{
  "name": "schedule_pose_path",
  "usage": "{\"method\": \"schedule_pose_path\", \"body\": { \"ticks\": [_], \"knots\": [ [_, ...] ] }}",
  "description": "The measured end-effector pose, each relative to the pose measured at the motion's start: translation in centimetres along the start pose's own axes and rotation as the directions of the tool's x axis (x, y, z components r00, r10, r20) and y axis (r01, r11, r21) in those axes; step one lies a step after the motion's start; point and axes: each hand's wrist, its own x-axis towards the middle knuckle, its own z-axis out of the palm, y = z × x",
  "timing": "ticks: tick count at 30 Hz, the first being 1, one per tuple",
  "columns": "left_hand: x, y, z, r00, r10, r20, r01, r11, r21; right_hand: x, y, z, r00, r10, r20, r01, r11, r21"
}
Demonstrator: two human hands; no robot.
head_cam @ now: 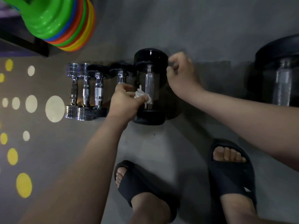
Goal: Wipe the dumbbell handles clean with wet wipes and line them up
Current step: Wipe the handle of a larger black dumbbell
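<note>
Several dumbbells lie side by side on the grey floor against the wall: two chrome ones [73, 90] at the left, then two small black-ended ones [98, 92], then a large black dumbbell [149, 62] with a steel handle [149, 84]. My left hand [125, 100] pinches a crumpled white wet wipe [140, 94] against the lower part of that handle. My right hand [181, 75] is beside the large dumbbell's far end, fingers curled near the black head and blurred; whether it grips the head I cannot tell.
Another big black dumbbell [281, 81] lies at the right. A stack of bright plastic discs [64, 25] hangs over a dark shelf edge at top left. Two feet in black slides [233, 172] stand just behind the row. Painted dots cover the floor at left.
</note>
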Motion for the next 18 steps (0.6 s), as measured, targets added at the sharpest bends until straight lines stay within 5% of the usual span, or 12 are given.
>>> {"method": "schedule_pose_path", "body": {
  "ticks": [3, 7, 12, 18],
  "knots": [
    [-1.2, 0.1, -0.1, 1.0, 0.01, -0.001, -0.01, 0.997, -0.074, -2.1, -0.2, 0.0, 0.961, 0.029, 0.275, -0.068, 0.988, 0.135],
    [-2.1, 0.6, -0.3, 0.998, 0.041, 0.051, -0.03, 0.982, -0.187, -4.0, -0.7, 0.1, 0.792, 0.0, 0.61, -0.26, 0.904, 0.338],
    [-2.5, 0.9, -0.4, 0.985, 0.12, 0.127, -0.098, 0.982, -0.163, -4.6, -0.9, 0.9, 0.805, 0.0, 0.593, -0.383, 0.763, 0.521],
    [-1.8, -0.1, -1.1, 0.983, 0.146, 0.108, -0.15, 0.988, 0.035, -4.0, -1.1, 1.9, 0.839, 0.055, 0.541, -0.317, 0.858, 0.404]
  ]
}}
